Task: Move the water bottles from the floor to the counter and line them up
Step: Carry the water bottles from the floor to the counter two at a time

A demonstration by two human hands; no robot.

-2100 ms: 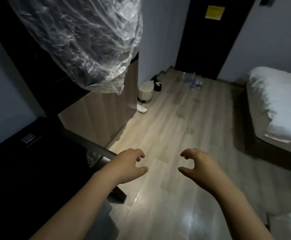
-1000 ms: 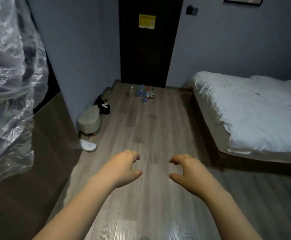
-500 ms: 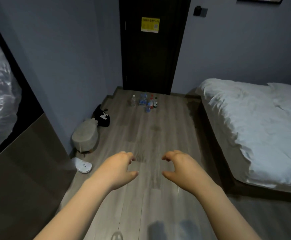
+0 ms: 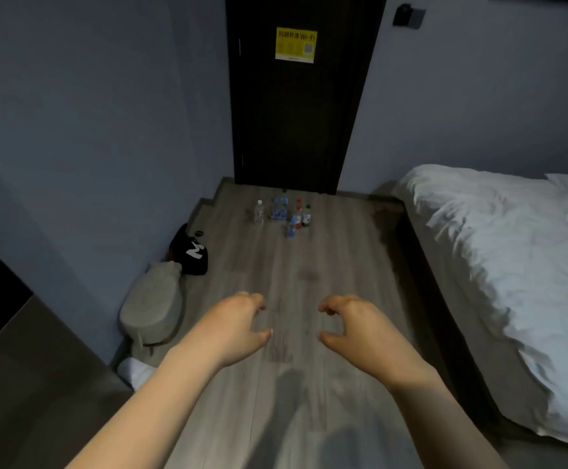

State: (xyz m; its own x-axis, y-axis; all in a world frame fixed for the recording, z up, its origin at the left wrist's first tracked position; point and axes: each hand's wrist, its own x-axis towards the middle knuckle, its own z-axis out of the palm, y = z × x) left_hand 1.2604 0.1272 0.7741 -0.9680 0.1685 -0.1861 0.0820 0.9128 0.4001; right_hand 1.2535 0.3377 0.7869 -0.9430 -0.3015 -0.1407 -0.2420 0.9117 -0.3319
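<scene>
You are holding your left hand (image 4: 238,324) and right hand (image 4: 353,328) out in front, both empty, fingers loosely curled. The water bottles (image 4: 284,213) are standing clustered on the floor (image 4: 309,272) near the dark door (image 4: 296,113), well apart from your hands. No bottle is showing on a counter; judge the whole transfer and line-up as remaining.

Dim, bluish light fills the room, the door (image 4: 296,130) near black while the white bed (image 4: 499,265) catches the most brightness. A soft shadow lies on the floor (image 4: 313,262) at bottom. Wide-angle distortion bends the walls (image 4: 106,130); the far bottles (image 4: 284,213) look blurred.
</scene>
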